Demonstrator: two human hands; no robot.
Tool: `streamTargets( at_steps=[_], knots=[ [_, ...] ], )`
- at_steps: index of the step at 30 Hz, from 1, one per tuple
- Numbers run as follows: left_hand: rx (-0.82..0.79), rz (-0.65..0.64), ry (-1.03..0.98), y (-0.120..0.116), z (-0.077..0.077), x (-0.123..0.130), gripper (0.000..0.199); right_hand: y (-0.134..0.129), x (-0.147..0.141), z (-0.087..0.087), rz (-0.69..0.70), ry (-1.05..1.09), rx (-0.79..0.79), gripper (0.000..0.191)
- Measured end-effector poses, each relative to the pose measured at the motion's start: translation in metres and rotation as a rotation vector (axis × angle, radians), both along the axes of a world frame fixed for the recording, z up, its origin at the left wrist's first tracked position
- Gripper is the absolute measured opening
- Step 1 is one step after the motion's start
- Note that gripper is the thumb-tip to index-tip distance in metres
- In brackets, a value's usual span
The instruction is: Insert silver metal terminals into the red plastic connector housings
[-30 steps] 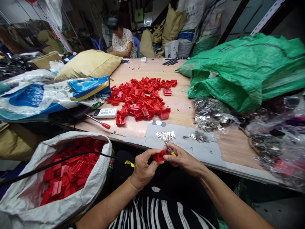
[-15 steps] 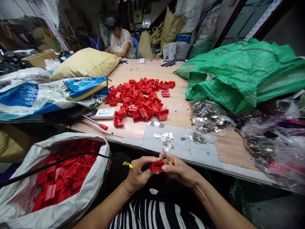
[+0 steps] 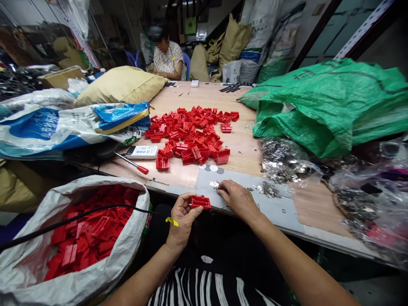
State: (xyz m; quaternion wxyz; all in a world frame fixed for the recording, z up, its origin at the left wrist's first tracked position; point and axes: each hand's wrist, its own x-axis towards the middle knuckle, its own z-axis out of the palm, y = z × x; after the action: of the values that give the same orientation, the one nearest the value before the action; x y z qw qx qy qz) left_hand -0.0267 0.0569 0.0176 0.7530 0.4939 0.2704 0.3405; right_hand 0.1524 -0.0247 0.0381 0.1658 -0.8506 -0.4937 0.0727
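Between the thumb and fingers of my left hand (image 3: 183,219) is a red plastic part (image 3: 200,202), its hollow side showing, just off the table's front edge. My right hand (image 3: 237,199) is over the grey sheet (image 3: 204,180), its fingers pressed together at the small pile of metal pieces (image 3: 215,184). A thin tool seems to be in those fingers, mostly hidden by the hand. Farther back, a heap of red parts (image 3: 194,131) lies on the wooden table (image 3: 242,146).
An open white sack (image 3: 127,255) of red parts stands at the left. A red-handled screwdriver (image 3: 142,169) lies beside a white device (image 3: 142,152). Green sacking (image 3: 331,102) and a bag of metal pieces (image 3: 280,161) are at the right. A person (image 3: 168,57) sits opposite.
My right hand has left the red part and moved forward and right to the metal pieces. My left hand has shifted up and left, still with the red part.
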Motion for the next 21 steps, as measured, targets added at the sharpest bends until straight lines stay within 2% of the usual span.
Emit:
streamTargets(
  at_steps=[6,11,15,17,21],
  knots=[
    [-0.063,-0.013,-0.037,0.001,0.002,0.002,0.034,0.0,0.002,0.002,0.008,0.056,0.061,0.006],
    [-0.272,-0.076,-0.14,0.002,0.014,0.004,0.04,-0.007,-0.004,0.012,0.076,0.341,0.207,0.011],
    [-0.324,-0.104,-0.156,0.003,0.02,0.007,0.045,-0.012,-0.02,0.024,0.171,0.468,0.275,0.015],
    [-0.324,-0.108,-0.139,0.003,0.022,0.008,0.047,-0.013,-0.026,0.028,0.231,0.448,0.297,0.013],
    [-0.3,-0.093,-0.094,0.003,0.023,0.011,0.05,-0.015,-0.031,0.027,0.369,0.262,0.369,0.016]
  ],
)
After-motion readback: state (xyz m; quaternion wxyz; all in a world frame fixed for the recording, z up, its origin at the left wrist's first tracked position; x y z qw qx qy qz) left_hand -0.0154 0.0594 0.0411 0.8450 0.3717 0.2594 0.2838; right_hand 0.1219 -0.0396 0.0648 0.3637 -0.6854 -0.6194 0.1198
